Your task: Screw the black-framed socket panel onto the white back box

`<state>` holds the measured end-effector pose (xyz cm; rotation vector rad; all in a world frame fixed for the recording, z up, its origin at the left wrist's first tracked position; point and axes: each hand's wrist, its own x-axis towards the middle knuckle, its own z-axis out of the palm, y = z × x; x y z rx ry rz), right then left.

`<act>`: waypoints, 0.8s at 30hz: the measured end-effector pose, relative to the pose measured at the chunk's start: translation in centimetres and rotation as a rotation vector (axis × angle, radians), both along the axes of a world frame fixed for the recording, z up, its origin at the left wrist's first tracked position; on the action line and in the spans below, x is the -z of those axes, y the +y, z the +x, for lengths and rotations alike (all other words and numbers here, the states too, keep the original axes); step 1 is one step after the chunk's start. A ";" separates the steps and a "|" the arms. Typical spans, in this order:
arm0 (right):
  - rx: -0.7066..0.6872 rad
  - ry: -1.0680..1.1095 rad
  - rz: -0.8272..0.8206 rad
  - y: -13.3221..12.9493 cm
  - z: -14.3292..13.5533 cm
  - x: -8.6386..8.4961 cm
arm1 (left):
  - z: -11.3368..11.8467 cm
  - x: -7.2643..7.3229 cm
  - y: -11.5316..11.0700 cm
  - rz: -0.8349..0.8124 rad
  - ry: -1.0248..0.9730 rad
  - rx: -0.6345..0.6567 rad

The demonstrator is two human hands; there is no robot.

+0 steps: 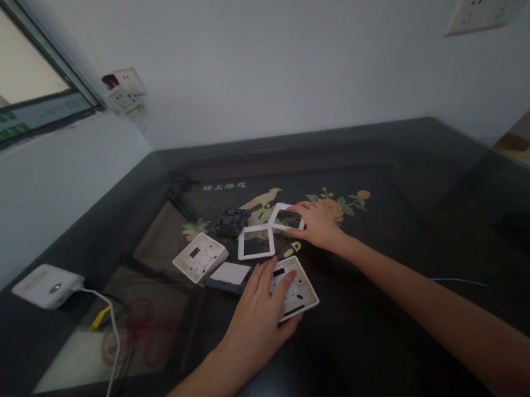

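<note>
Near the table's middle, my left hand (253, 305) is closed around the left side of a white square switch mounting box (305, 286). Its open face is up, and slots and holes show inside. Farther forward, my right hand (318, 222) grips the right edge of a white square frame (276, 213), which looks tilted. A second white frame (256, 255) lies just left of it, the two touching or nearly so. Between my hands is a small yellow-green clip-like piece (292, 248). Another white mounting box (200, 258) rests tilted to the left, beside black plastic frames (231, 221).
A dark piece with a white label (229, 274) lies left of my left hand. On the far left sits a white device (48, 285) with a white cable (115, 331) running toward me. The glossy black table (388, 339) meets walls behind and left. Sockets (489, 7) are on the wall.
</note>
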<state>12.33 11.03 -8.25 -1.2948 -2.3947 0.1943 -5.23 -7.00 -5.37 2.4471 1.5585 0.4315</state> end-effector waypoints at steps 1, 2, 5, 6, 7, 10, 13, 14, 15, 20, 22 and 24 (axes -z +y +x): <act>-0.015 0.006 -0.009 0.2 -0.5 0.0 | 0.0 0.1 0.0 0.006 0.003 0.000; -0.034 0.010 -0.019 0.4 -1.1 -0.1 | 0.0 0.1 -0.1 0.012 0.006 -0.002; -0.107 0.017 -0.049 1.0 -3.1 -0.3 | 0.2 0.2 -0.1 0.031 0.008 -0.016; -0.128 0.018 -0.059 1.1 -3.7 -0.4 | 0.2 0.2 -0.1 0.038 0.011 -0.022; -0.145 0.019 -0.068 1.3 -4.1 -0.5 | 0.3 0.2 -0.2 0.043 0.015 -0.026; -0.173 0.014 -0.096 1.5 -4.8 -0.6 | 0.4 0.2 -0.2 0.047 0.042 -0.027; -0.190 0.013 -0.109 1.6 -4.7 -0.6 | 0.5 0.1 -0.2 0.049 0.083 -0.010; -0.195 0.017 -0.108 1.6 -4.5 -0.5 | 0.5 0.1 -0.2 0.053 0.092 0.002; -0.200 0.024 -0.105 1.5 -4.3 -0.5 | 0.5 0.1 -0.3 0.058 0.096 0.015; -0.243 0.068 -0.076 1.4 -3.3 -0.3 | 0.5 0.1 -0.5 0.081 0.069 0.056; -0.264 0.084 -0.067 1.3 -2.9 -0.4 | 0.5 0.1 -0.5 0.090 0.063 0.062; -0.278 0.103 -0.060 1.1 -2.5 -0.4 | 0.5 0.2 -0.6 0.099 0.063 0.061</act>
